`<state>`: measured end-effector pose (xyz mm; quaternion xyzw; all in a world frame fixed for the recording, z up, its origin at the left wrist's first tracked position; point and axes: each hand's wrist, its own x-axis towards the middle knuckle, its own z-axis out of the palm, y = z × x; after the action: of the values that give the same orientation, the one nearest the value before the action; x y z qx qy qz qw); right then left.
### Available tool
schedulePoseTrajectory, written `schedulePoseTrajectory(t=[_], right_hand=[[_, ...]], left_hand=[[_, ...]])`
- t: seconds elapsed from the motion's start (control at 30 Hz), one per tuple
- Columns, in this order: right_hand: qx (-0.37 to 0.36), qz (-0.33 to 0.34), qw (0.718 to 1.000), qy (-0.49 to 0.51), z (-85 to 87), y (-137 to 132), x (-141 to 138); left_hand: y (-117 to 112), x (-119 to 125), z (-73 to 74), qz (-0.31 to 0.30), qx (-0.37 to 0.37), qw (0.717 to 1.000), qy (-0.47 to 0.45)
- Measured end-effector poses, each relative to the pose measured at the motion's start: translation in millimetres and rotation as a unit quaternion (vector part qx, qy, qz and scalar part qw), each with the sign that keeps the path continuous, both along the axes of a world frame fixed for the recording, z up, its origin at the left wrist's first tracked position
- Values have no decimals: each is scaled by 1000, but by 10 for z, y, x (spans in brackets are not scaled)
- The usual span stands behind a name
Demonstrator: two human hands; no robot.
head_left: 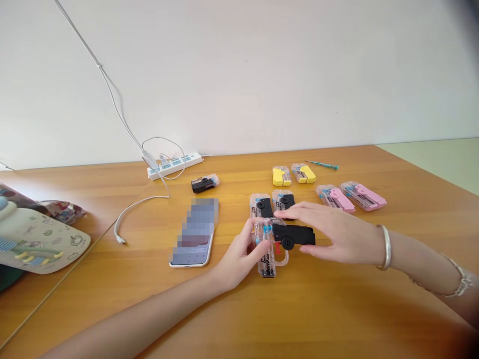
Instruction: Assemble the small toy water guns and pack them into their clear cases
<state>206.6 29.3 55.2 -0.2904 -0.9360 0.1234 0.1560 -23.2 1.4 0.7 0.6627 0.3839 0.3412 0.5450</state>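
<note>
My left hand (pixel 239 254) is closed around the clear body of a toy water gun (pixel 266 259), its thumb pressed on the near face. A black section (pixel 295 234) sticks out to the right from that body, with a red trigger and a clear loop below it. My right hand (pixel 333 232) is spread around the black section, fingers stretched above it and thumb at its lower edge; firm contact cannot be made out. Just behind lie two folded black-and-clear water guns (pixel 261 204), partly covered by my hands.
Two yellow water guns (pixel 281 176) and two pink ones (pixel 364 195) lie farther back and right, near a teal screwdriver (pixel 325 164). Another black one (pixel 205 183) rests left of centre. A phone (pixel 194 234), white cable (pixel 140 202), power strip (pixel 175 165) and patterned bottle (pixel 48 239) occupy the left.
</note>
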Motion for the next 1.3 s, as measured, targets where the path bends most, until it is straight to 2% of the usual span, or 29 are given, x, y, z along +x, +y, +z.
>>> schedulePoseTrajectory(t=[0.1, 0.2, 0.37, 0.5, 0.63, 1.0, 1.1, 1.23, 1.3], right_hand=[[64, -3, 998, -26, -66, -65, -104], [149, 26, 988, -42, -111, -94, -172], [290, 48, 954, -61, -160, -67, -200], [347, 25, 934, -87, -198, -37, -190], [365, -1, 926, -97, -225, -42, -189], [359, -78, 928, -56, -390, 34, -140], [334, -63, 940, -41, -411, 81, -108], [266, -23, 963, -12, -389, 161, -41], [232, -33, 972, 8, -360, 191, -4]], left_hand=[[-12, 3, -11, -12, 15, 1000, 13], [-21, 1, -11, -13, 28, 999, 21], [-23, 2, -18, -28, 19, 999, 4], [-13, 6, -23, -23, 0, 1000, 1], [-4, 4, -11, -13, 4, 1000, 1], [27, 16, 19, -13, -66, 992, -106], [35, 9, 35, -26, -79, 989, -119], [40, -14, 41, -24, -64, 992, -106], [32, -24, 35, -33, -52, 993, -98]])
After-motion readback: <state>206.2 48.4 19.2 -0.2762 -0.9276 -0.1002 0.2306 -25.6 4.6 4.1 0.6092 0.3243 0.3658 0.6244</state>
